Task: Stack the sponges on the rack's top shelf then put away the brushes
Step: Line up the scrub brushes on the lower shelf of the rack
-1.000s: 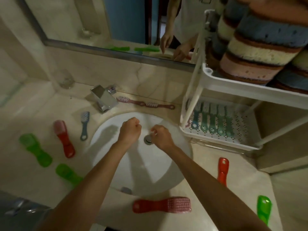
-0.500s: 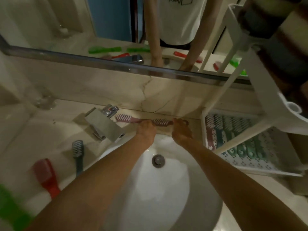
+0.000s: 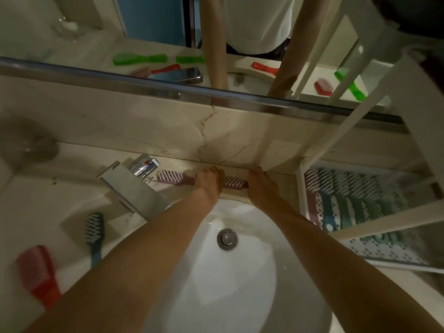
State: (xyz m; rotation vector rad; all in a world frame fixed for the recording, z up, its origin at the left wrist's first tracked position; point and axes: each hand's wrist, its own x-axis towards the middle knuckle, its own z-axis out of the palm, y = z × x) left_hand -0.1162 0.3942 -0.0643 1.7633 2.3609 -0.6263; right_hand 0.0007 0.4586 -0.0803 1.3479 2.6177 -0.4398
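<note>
Pink brushes lie end to end on the counter ledge behind the basin [image 3: 240,284], close against the backsplash [image 3: 168,131]. The left hand [image 3: 208,179] has its fingers curled down over the handle of the left pink brush [image 3: 171,178], whose bristle head sticks out just left of those fingers, toward the faucet [image 3: 134,188]. The right pink brush [image 3: 235,183] shows its bristles between the two hands; its handle runs under the right hand [image 3: 260,186], whose fingertips are hidden, so whether they close on it cannot be told. Just right of the right fingers stands the white rack [image 3: 341,131], its lower shelf holding a row of brushes [image 3: 348,198]. Well left of the left fingers and nearer the person, a teal brush [image 3: 95,234] and a red brush [image 3: 39,272] lie on the counter.
</note>
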